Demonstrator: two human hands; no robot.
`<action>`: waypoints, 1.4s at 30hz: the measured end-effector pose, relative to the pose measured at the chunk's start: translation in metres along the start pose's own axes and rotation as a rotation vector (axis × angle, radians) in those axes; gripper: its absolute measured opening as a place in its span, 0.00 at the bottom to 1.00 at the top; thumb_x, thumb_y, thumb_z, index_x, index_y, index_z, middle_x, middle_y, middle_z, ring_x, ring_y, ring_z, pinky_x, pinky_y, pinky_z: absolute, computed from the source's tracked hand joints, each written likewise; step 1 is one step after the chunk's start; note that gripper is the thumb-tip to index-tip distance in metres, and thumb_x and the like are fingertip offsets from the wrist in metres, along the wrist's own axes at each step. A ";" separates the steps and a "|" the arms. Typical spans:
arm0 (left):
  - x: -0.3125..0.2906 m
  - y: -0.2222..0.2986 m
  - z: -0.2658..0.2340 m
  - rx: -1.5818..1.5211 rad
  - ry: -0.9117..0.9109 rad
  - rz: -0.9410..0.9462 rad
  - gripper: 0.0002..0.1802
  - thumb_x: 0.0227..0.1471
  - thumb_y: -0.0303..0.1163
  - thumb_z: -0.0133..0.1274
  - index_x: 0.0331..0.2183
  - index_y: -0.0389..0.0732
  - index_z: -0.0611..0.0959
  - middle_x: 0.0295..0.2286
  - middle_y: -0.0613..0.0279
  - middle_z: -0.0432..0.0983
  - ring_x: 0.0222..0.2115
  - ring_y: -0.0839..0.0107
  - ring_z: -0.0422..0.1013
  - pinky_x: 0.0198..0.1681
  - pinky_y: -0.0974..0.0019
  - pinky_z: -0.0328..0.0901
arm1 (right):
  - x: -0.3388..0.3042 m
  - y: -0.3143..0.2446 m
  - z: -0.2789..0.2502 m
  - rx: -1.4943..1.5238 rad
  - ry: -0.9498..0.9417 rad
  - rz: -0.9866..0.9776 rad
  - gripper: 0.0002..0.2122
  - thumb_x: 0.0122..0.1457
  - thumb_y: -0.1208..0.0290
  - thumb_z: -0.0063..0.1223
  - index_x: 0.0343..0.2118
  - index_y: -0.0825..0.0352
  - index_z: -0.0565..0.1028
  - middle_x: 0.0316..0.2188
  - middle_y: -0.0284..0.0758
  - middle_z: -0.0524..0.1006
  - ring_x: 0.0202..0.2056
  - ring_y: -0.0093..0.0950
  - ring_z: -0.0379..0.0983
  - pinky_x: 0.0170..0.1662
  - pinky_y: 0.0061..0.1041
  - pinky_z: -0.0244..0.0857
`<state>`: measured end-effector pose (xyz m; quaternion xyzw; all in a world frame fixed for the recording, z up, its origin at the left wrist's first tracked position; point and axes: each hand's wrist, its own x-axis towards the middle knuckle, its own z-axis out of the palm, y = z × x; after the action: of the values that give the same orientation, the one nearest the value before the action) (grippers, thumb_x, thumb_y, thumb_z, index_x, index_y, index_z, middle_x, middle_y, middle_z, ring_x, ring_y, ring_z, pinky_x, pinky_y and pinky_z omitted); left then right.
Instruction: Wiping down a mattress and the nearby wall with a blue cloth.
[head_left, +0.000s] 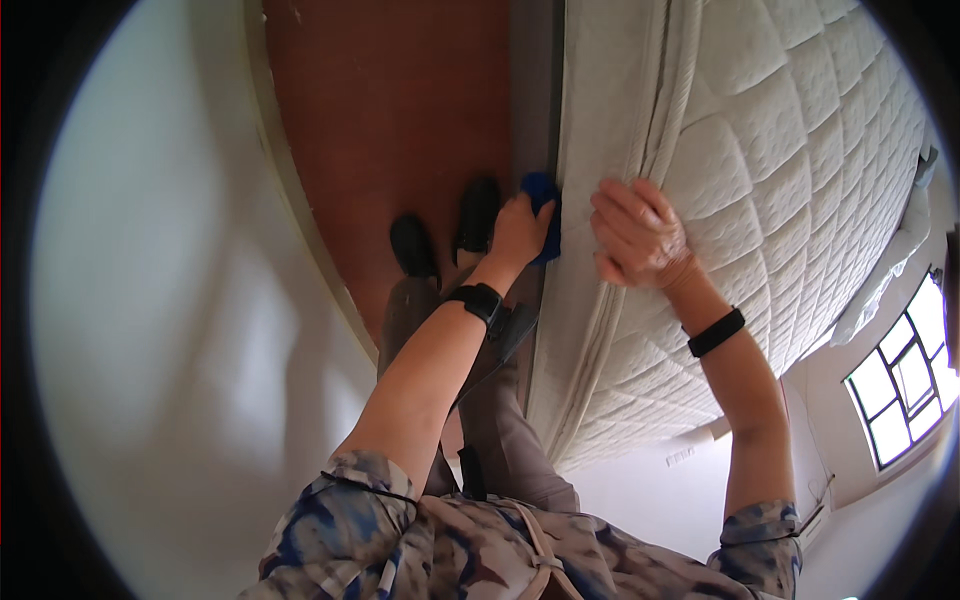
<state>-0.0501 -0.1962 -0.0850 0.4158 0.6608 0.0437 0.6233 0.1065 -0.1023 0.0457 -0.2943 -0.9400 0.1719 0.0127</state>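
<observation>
My left hand [520, 232] is closed around a blue cloth [541, 187]. It presses the cloth against the grey side of the bed base [537, 90], just below the mattress. My right hand [640, 235] rests on the piped edge of a thick white quilted mattress [740, 170]. Its fingers are loosely bent over the mattress side, with the thumb apart, and nothing shows in them. Part of the cloth is hidden behind my left fingers.
A reddish-brown floor [390, 110] runs between the bed and a pale wall [150, 300] on the left. My feet in dark shoes [479, 212] stand there, close to the bed. A window [905, 380] with dark bars is at the far right.
</observation>
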 end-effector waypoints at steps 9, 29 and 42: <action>0.031 0.008 -0.019 0.030 0.038 0.228 0.20 0.50 0.37 0.55 0.38 0.29 0.75 0.37 0.36 0.73 0.40 0.44 0.70 0.43 0.53 0.66 | 0.006 0.000 0.031 -0.016 -0.156 0.004 0.11 0.43 0.62 0.53 0.27 0.64 0.75 0.38 0.35 0.74 0.50 0.34 0.64 0.60 0.37 0.51; 0.023 -0.027 -0.012 -0.231 0.122 -0.345 0.29 0.55 0.42 0.47 0.49 0.28 0.68 0.41 0.35 0.72 0.45 0.43 0.68 0.48 0.53 0.63 | 0.181 0.163 -0.089 -0.139 -0.010 -0.219 0.13 0.52 0.63 0.49 0.32 0.67 0.76 0.39 0.36 0.76 0.49 0.34 0.69 0.58 0.40 0.54; 0.078 -0.048 -0.038 -0.121 0.269 -0.468 0.26 0.59 0.42 0.39 0.48 0.29 0.71 0.46 0.36 0.69 0.47 0.43 0.66 0.51 0.52 0.61 | 0.181 0.149 -0.102 -0.034 0.016 -0.206 0.23 0.58 0.56 0.33 0.26 0.68 0.79 0.31 0.36 0.80 0.44 0.34 0.72 0.60 0.38 0.47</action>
<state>-0.0966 -0.1630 -0.1658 0.2044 0.8119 -0.0074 0.5467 0.0514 0.1451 0.0789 -0.1974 -0.9680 0.1515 0.0326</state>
